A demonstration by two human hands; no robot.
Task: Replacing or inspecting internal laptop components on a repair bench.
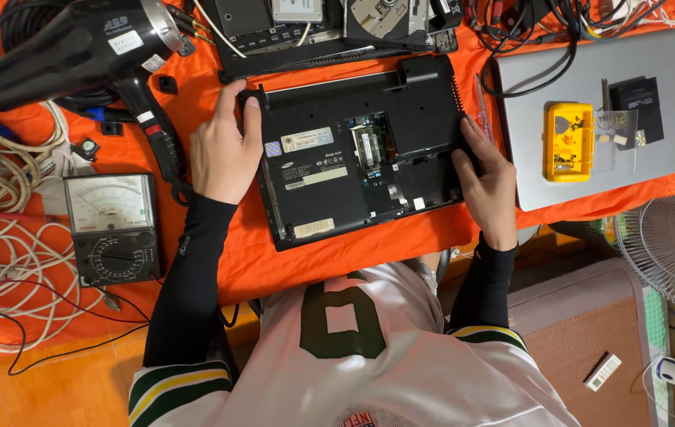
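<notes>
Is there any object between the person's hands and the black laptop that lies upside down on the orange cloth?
Nothing visible does. The left hand and right hand already rest directly on the laptop, one on each side edge.

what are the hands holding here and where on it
Both hold the upturned black laptop on the orange cloth: the left hand grips its left edge near the far corner, and the right hand grips its right edge.

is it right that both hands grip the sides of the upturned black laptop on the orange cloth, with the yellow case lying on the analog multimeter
Not quite. The head view shows the yellow case lying on the closed silver laptop, not on the analog multimeter. The left hand and right hand do grip the upturned black laptop.
</notes>
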